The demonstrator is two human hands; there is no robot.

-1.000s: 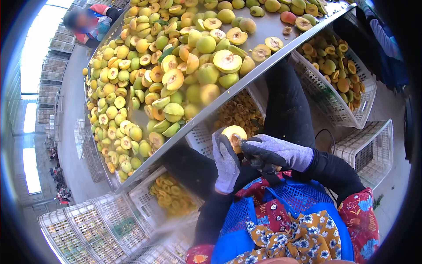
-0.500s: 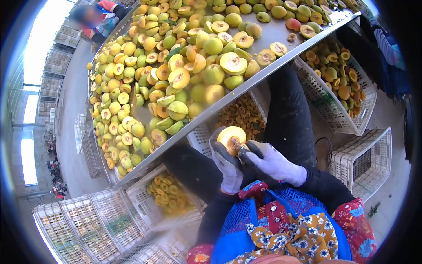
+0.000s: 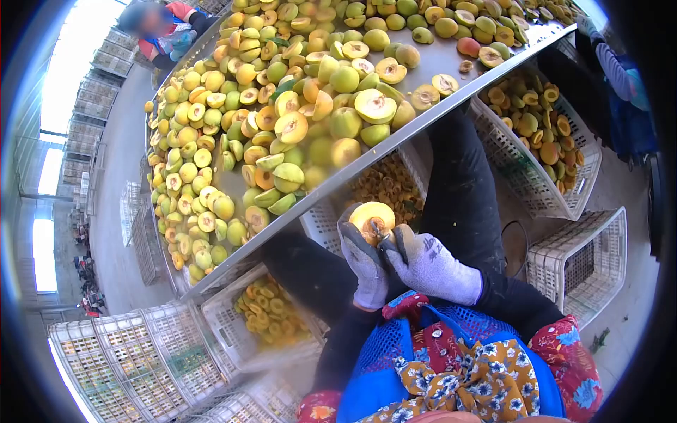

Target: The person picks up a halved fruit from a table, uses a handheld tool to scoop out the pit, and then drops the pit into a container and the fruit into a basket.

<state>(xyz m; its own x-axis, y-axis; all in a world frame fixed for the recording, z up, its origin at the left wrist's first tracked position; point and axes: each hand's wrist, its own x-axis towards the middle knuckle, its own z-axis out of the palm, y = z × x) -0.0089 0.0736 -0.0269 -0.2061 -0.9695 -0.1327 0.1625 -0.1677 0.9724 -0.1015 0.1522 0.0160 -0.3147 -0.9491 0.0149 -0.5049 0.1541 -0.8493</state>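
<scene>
A halved yellow fruit (image 3: 371, 218), cut face up, rests in my gloved left hand (image 3: 363, 264), whose fingers wrap its outer side. My right hand (image 3: 434, 264), also gloved, is closed on a small pitting tool (image 3: 377, 228) with a metal tip at the pit in the middle of the fruit. Most of the tool is hidden by the fingers. Both hands are close together above my lap, below the edge of the metal table (image 3: 395, 134). Many cut fruit halves (image 3: 289, 127) are heaped on that table.
Under the table edge is a container of pits and scraps (image 3: 388, 187). Crates of fruit halves stand at the right (image 3: 522, 183) and lower left (image 3: 226, 310). An empty crate (image 3: 582, 268) lies at the right. Other people (image 3: 173, 35) are at the upper left and upper right.
My right hand has turned, showing more of the back of its glove, and its tool tip has shifted slightly at the pit. My left hand still holds the fruit half.
</scene>
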